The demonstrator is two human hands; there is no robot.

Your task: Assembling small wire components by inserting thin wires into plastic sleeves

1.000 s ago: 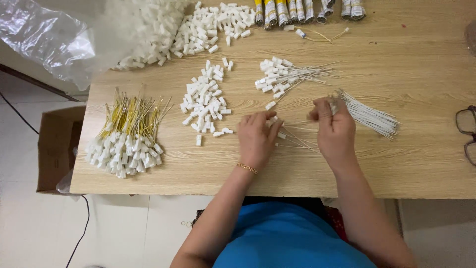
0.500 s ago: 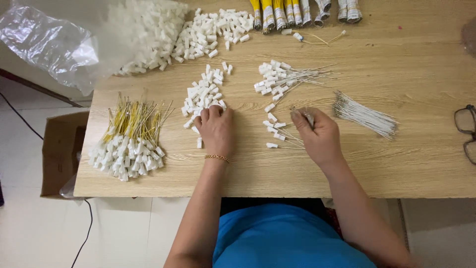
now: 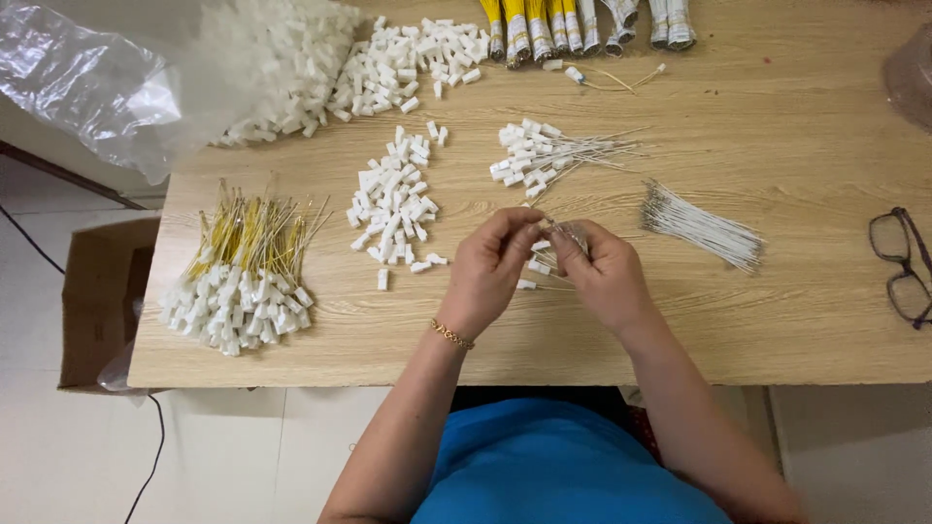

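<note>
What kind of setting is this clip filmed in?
Probably a small assembly bench for piecework, maybe at home. The wooden table carries sorted piles: loose white plastic pieces, a bundle of thin wires, and finished yellow-wired pieces. Both hands meet over the work.

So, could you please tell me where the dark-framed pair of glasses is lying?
In the head view, the dark-framed glasses lie at the wooden table's far right edge, right of the bundle of thin silver wires.
</note>
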